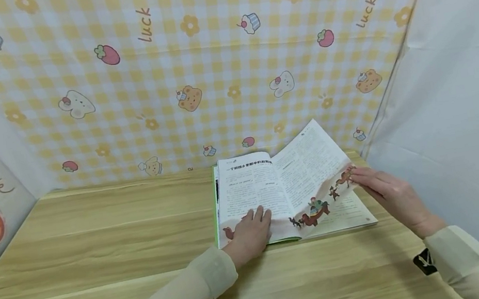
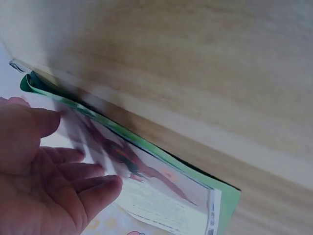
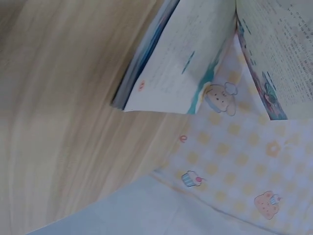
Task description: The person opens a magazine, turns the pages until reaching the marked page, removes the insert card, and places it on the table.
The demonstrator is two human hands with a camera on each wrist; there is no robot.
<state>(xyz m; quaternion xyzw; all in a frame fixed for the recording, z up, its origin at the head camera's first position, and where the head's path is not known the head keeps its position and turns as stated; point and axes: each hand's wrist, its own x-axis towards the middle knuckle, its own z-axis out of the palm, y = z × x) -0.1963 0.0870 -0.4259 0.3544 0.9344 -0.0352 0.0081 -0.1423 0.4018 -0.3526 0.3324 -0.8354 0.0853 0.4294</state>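
A checked yellow backdrop (image 1: 216, 64), printed with bears, rabbits, strawberries, cupcakes and the words "luck life", stood behind a pale wooden surface (image 1: 95, 245). Plain white panels (image 1: 471, 97) closed in the sides, the left one showing an orange fruit print.

On the surface, toward its far right near the backdrop, lay an open book (image 1: 250, 189) with a green cover edge. Its pages carried printed text with small coloured drawings of animals along the bottom. One page (image 1: 313, 169) was raised off the right-hand stack, tilted upward, with its lower corner lifted.

The person's arms, in cream sleeves (image 1: 187, 293), reached in from the near edge. A black tag showed on the right cuff.

The left hand (image 1: 250, 234) rested flat on the bottom of the left page, fingers (image 2: 88, 191) straight and slightly apart, pressing the paper down. In the left wrist view, blurred, the palm lay over the page beside the green cover edge (image 2: 146, 142).

The right hand (image 1: 392, 196) lay just beside the book's right edge, its fingers (image 1: 358, 175) stretched out and close together, their tips touching the raised page's lower corner. Whether they pinched the paper could not be told. The right wrist view showed the book's stacked pages and the lifted page from below, without the hand.
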